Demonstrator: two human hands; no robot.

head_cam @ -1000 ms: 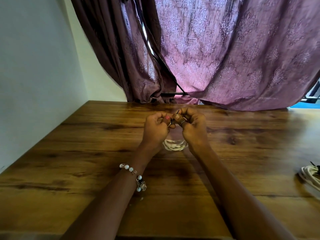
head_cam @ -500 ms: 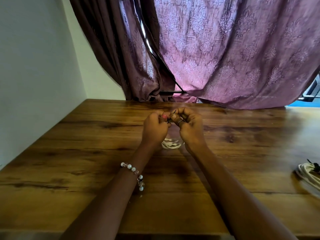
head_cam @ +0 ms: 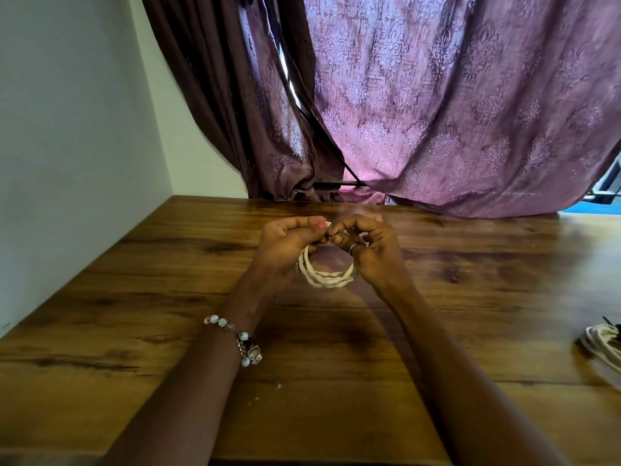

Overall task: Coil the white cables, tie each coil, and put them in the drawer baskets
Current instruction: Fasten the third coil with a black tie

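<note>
Since the earlier frame more of the coiled white braided cable (head_cam: 324, 275) shows below the hands. Left hand (head_cam: 289, 245) and right hand (head_cam: 364, 252) pinch its top, fingertips meeting, apparently to fasten a tie. The loop hangs upright above the wooden counter (head_cam: 168, 297), towards its far edge, facing the person. A second white coil (head_cam: 601, 341) lies at the right edge.

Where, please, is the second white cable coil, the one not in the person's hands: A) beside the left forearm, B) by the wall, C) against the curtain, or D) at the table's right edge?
D: the second coil lies at the far right edge of the wooden table, well apart from the coil that both hands hold.
</note>
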